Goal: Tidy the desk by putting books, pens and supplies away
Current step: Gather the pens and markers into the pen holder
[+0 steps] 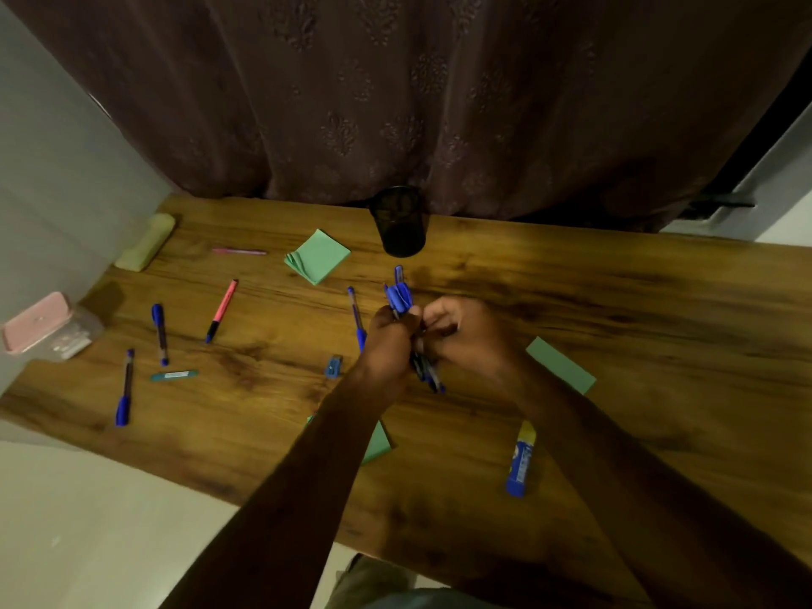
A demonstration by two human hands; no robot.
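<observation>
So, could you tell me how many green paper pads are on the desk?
3: one by the cup, one right of the hands, one partly hidden under the left forearm. More may be hidden.

Home study corner: wooden desk against a curtain

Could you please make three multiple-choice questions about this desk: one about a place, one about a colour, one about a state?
1. Where does the black mesh pen cup stand?
A. at the desk's far edge, by the curtain
B. beside the glue stick
C. on the pink box

2. What colour is the open notepad near the cup?
A. yellow
B. green
C. white

3. What is the left hand doing?
A. resting flat on the desk
B. gripping a bundle of blue pens
C. holding the sharpener

Answers:
1 A, the cup stands against the curtain.
2 B, its pages are plainly green.
3 B, the blue pens stick out of the fist, and the right hand touches them.
</observation>
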